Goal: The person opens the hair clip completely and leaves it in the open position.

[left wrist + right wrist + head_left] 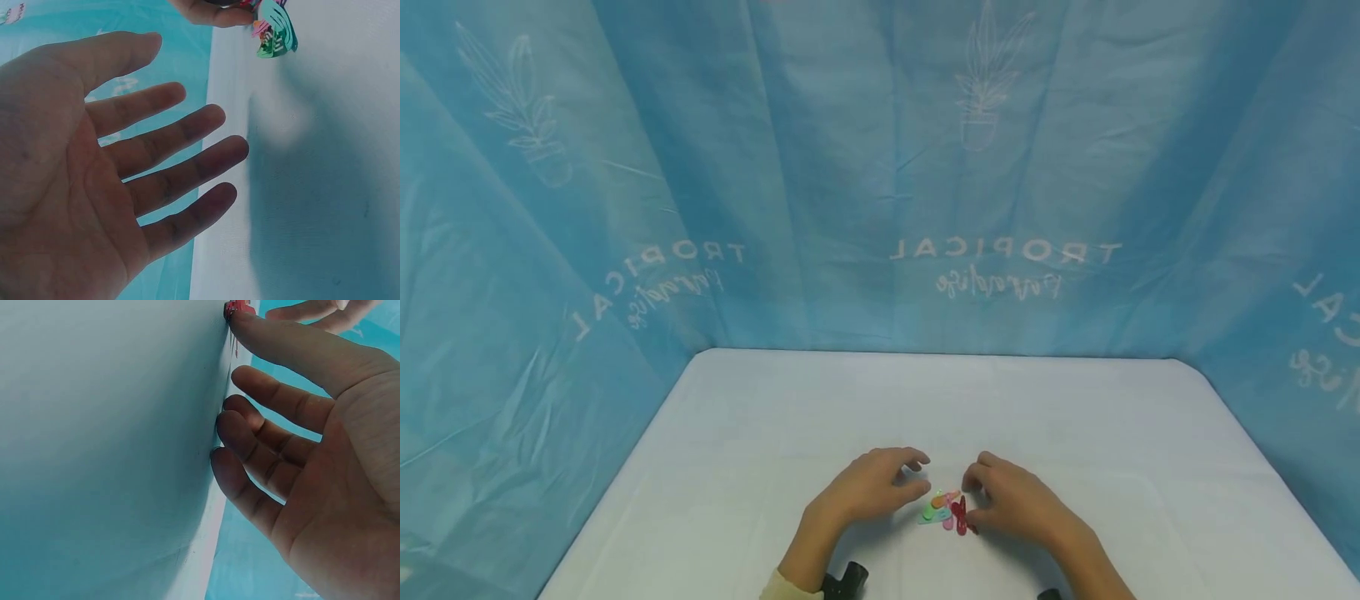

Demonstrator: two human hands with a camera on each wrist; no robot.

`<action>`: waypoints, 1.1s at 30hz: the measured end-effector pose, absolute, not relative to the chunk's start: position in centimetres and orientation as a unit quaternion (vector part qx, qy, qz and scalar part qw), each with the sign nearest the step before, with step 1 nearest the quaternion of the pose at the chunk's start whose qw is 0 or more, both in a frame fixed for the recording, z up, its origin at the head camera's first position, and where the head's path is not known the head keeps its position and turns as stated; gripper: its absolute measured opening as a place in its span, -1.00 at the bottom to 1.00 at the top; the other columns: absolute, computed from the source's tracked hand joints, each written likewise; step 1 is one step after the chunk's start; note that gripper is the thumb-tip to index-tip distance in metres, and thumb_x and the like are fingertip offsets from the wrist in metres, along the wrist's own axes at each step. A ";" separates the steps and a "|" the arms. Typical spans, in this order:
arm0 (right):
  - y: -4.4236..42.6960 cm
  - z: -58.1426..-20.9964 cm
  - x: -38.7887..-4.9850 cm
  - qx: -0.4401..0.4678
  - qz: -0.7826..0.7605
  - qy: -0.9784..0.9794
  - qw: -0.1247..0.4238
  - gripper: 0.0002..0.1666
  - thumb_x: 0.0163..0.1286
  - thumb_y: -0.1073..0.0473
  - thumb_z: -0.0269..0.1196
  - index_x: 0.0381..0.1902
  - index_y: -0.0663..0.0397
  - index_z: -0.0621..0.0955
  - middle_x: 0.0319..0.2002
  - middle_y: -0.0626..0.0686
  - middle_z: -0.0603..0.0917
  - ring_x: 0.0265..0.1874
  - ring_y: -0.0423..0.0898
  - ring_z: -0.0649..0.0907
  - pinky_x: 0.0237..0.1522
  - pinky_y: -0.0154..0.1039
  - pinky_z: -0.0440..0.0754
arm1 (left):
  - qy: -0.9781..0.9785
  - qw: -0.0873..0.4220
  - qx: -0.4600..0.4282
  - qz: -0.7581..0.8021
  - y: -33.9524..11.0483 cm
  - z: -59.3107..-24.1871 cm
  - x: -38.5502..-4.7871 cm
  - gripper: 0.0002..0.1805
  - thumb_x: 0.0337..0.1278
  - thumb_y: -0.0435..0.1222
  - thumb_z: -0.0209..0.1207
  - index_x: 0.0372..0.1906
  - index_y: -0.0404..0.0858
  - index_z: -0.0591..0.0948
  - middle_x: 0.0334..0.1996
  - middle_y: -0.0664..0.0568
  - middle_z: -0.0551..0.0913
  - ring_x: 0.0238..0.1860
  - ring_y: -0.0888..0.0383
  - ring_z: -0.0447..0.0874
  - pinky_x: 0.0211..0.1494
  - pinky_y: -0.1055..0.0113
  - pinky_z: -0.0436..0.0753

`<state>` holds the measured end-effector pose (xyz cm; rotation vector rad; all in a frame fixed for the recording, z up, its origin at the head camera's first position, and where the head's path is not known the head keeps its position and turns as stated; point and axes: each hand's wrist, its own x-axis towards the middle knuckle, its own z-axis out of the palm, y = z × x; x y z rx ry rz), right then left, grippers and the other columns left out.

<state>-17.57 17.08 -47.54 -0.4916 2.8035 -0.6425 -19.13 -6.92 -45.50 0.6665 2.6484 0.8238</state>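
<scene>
A small booth, screened off with blue sheeting [835,167]; whether it stands in a home, a lab or a workshop cannot be told. The sheeting hangs creased beyond the far edge of a white table [760,425] with rounded far corners, and along its left and right edges. It carries mirrored lettering [1005,248], "TROPICAL Paradise", and potted-plant drawings [980,108].

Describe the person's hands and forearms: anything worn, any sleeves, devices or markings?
The left hand and right hand are bare, with no gloves or rings visible. A pale beige sleeve shows on the left forearm, beside a black wrist device. No sleeve shows on the right forearm, only a black edge beside it. No markings are discernible.
</scene>
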 end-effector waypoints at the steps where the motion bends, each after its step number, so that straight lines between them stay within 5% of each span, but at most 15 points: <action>1: 17.1 -47.6 -17.6 -0.167 -0.219 0.955 0.112 -0.62 0.02 -0.03 0.58 -0.22 -0.17 0.68 -0.30 -0.22 0.54 -0.33 -0.22 0.49 -0.06 -0.09 0.66 | 0.919 0.146 0.230 0.286 -6.9 -45.6 -19.1 -0.57 0.30 0.02 0.23 0.19 -0.01 0.63 0.02 0.19 0.71 -0.05 0.23 0.67 0.02 0.15 0.66; 11: 17.2 -47.7 -17.4 -0.184 -0.219 0.953 0.103 -0.71 0.05 0.02 0.57 -0.26 -0.27 0.71 -0.35 -0.23 0.47 -0.40 -0.24 0.45 -0.32 -0.30 0.51 | 0.917 0.146 0.237 0.284 -6.7 -46.3 -19.2 -0.58 0.30 0.03 0.23 0.18 -0.02 0.64 0.00 0.23 0.71 -0.05 0.28 0.67 0.03 0.16 0.66; 33: 17.5 -47.9 -17.6 -0.211 -0.221 0.947 0.103 -0.79 0.14 0.06 0.51 -0.51 -0.35 0.66 -0.36 -0.24 0.45 -0.44 -0.27 0.44 -0.36 -0.29 0.47 | 0.923 0.143 0.234 0.270 -6.6 -46.1 -19.2 -0.58 0.30 0.04 0.23 0.16 -0.03 0.65 -0.05 0.22 0.72 -0.03 0.25 0.65 0.08 0.15 0.63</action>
